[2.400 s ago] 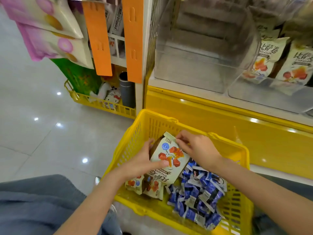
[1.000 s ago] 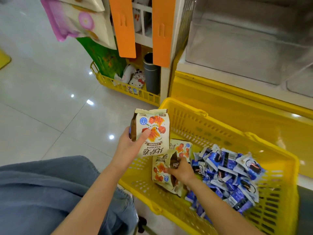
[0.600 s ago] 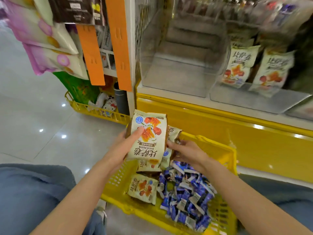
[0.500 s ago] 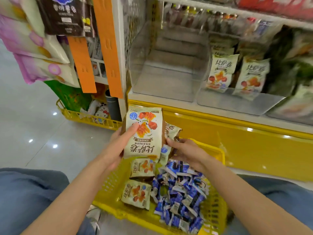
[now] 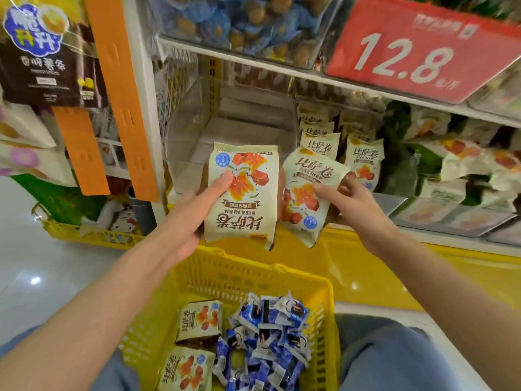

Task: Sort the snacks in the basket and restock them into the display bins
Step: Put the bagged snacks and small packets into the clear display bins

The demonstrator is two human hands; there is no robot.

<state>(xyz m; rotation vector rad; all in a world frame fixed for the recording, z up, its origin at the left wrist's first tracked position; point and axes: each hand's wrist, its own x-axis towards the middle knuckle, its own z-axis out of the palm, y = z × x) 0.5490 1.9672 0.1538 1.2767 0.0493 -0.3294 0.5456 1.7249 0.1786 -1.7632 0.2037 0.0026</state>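
My left hand (image 5: 194, 215) grips a cream snack pack with orange-red print (image 5: 242, 198), held upside down in front of the shelf. My right hand (image 5: 352, 204) holds a second pack of the same kind (image 5: 304, 193) just to its right. Both packs hang above the yellow basket (image 5: 236, 277). In the basket lie two more cream packs (image 5: 197, 320) on the left and a heap of small blue wrapped snacks (image 5: 267, 340) on the right. Behind the hands, a clear bin (image 5: 197, 142) has nothing in it. The bin to its right holds matching cream packs (image 5: 363, 156).
A red price sign reading 12.8 (image 5: 408, 52) hangs on the upper shelf, above bins of blue-wrapped sweets (image 5: 239, 21). Orange strips (image 5: 124, 94) and hanging bags stand at the left. A low yellow wire rack (image 5: 84, 235) sits on the floor. Green and white packs (image 5: 451, 170) fill the right bins.
Both hands have risen from the basket toward the shelf, each carrying a cream pack. The view has tilted upward, so the upper shelf and the price sign now show.
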